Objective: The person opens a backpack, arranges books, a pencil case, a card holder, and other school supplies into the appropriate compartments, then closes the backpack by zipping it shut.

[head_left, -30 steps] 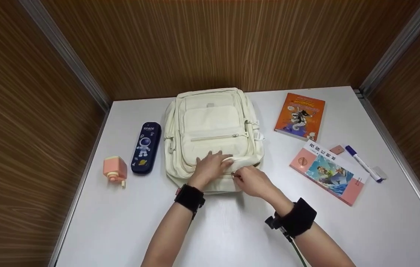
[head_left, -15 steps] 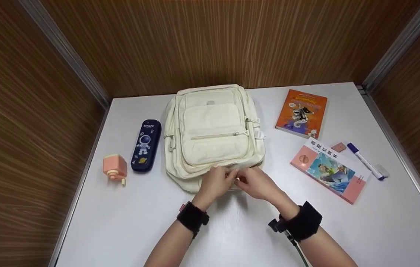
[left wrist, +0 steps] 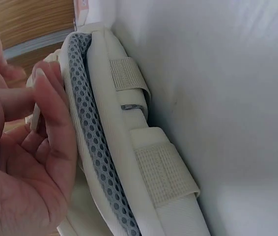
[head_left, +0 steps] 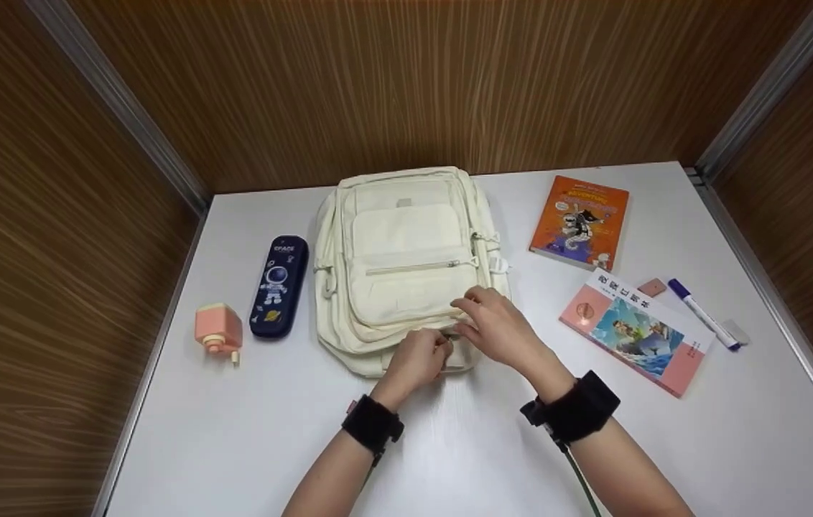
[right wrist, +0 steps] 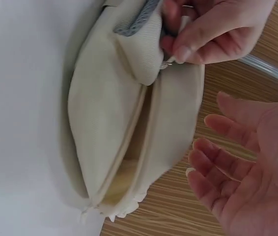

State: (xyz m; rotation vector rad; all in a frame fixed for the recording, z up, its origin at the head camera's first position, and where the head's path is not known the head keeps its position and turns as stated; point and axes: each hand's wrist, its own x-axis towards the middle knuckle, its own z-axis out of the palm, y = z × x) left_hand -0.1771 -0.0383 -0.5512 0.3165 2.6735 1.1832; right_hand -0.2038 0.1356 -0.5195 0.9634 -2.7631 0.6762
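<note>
A cream backpack (head_left: pixel 406 233) lies on the table, its front pocket facing up. At its near end, my left hand (head_left: pixel 417 359) pinches a small zipper pull (left wrist: pixel 35 117) between thumb and curled fingers. In the right wrist view, a zipper opening (right wrist: pixel 138 135) gapes along the bag's side, running from beside the left hand toward the bag's far end. My right hand (head_left: pixel 500 332) hovers beside the left, over the bag's near right corner. Its fingers are loosely bent, and nothing is in them. Grey mesh padding (left wrist: pixel 97 142) and webbing straps (left wrist: pixel 161 172) show at the near end.
Left of the bag lie a navy astronaut pencil case (head_left: pixel 279 287) and a pink pencil sharpener (head_left: pixel 218 327). To the right are an orange book (head_left: pixel 579 222), a pink-and-white book (head_left: pixel 636 332), a marker (head_left: pixel 704 316), a brown eraser (head_left: pixel 652 287) and a grey-white piece (head_left: pixel 737 332).
My left hand has come down from the bag's front to the zipper pull at its near end. My right hand has let go there and lifted up and away, its fingers loosening.
</note>
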